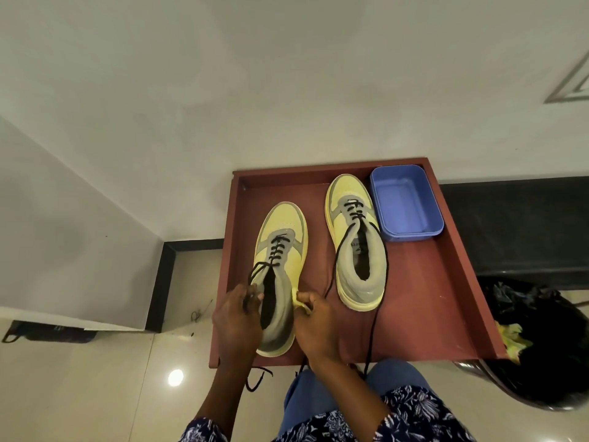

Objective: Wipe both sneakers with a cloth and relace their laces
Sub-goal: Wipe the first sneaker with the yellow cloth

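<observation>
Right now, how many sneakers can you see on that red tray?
2. One sneaker lies on the tray's near left, with both hands at its heel. The other sneaker lies farther back to the right, beside a blue tub. None seems hidden.

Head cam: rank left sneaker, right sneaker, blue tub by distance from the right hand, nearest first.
From the right hand:
1. Left sneaker: touching, on the hand's left side.
2. Right sneaker: apart, up and to the right on the tray.
3. Blue tub: farthest, far right corner of the tray.
</observation>
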Demonstrator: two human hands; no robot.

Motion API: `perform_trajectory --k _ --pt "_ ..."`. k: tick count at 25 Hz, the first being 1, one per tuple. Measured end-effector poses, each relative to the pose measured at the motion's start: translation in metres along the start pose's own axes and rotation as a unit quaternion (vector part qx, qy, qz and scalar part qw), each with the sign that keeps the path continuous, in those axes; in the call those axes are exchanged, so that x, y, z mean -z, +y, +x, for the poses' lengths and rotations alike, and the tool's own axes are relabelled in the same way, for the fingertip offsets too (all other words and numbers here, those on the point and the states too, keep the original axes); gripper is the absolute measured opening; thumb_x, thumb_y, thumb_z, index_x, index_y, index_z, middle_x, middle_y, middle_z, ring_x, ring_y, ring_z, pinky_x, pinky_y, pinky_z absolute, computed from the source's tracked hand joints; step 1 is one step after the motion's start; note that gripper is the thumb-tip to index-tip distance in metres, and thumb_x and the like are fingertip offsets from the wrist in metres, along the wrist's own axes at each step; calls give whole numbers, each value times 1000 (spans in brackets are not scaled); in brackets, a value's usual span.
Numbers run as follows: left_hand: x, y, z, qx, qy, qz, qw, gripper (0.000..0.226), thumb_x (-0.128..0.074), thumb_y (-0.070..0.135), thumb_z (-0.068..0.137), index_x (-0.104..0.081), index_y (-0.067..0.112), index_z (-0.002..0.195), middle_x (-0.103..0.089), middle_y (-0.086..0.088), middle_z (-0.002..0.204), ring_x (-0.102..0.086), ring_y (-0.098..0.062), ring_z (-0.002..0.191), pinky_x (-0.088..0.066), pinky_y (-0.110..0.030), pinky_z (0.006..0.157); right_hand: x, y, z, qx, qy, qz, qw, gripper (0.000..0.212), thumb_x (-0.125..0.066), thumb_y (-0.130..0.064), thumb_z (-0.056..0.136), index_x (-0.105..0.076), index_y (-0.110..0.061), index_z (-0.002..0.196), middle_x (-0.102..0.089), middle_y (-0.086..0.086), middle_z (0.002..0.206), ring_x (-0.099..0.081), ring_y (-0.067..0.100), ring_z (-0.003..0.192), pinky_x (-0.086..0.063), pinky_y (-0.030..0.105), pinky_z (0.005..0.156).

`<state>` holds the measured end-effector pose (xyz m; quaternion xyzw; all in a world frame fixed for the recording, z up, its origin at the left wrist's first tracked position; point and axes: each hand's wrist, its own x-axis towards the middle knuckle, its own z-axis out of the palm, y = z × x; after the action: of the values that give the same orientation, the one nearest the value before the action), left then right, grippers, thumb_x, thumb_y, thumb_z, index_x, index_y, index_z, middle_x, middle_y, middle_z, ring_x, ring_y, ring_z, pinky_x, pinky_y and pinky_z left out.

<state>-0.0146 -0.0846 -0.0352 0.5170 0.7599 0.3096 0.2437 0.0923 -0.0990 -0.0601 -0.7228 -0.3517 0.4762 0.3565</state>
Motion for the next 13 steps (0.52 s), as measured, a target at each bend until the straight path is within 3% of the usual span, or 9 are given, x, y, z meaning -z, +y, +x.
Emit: perform_trajectory --k 3,5,7,9,13 --pt "6 13 -5 -51 -1 87 995 21 -61 4 85 -62 4 105 -61 -14 114 -57 -31 103 -47 -27 81 3 -2 1 -48 -5 28 998 16 -57 -10 85 -67 -18 94 -70 3 98 -63 22 92 -54 40 83" --pt "3 24 2 -172 -6 137 976 37 -70 -1 75 -62 2 111 -59 -20 120 -56 -39 108 -51 -44 85 5 -6 5 -67 10 43 997 13 -58 -13 86 -66 -22 88 -70 3 95 -64 23 89 -55 41 81" --pt "-8 27 12 -278 -16 177 944 48 -75 -7 65 -64 0 111 -62 -23 115 -60 -42 103 -55 -50 77 7 -13 12 -61 25 51 996 15 -56 -12 87 -68 -19 94 -69 0 95 -63 20 89 -54 36 81" --pt "-16 26 17 -306 -29 173 936 50 -76 -12 62 -65 -1 109 -65 -22 110 -63 -41 99 -57 -50 74 8 -23 24 -46 32 47 997 21 -54 -8 87 -68 -15 101 -68 0 97 -62 19 90 -52 32 82" --pt "-18 14 18 -300 -15 128 945 38 -67 -13 68 -66 -4 105 -66 -23 107 -64 -40 96 -51 -43 80 -2 -30 47 -53 45 10 998 22 -53 -10 85 -68 -14 101 -69 7 103 -62 27 97 -51 40 88"
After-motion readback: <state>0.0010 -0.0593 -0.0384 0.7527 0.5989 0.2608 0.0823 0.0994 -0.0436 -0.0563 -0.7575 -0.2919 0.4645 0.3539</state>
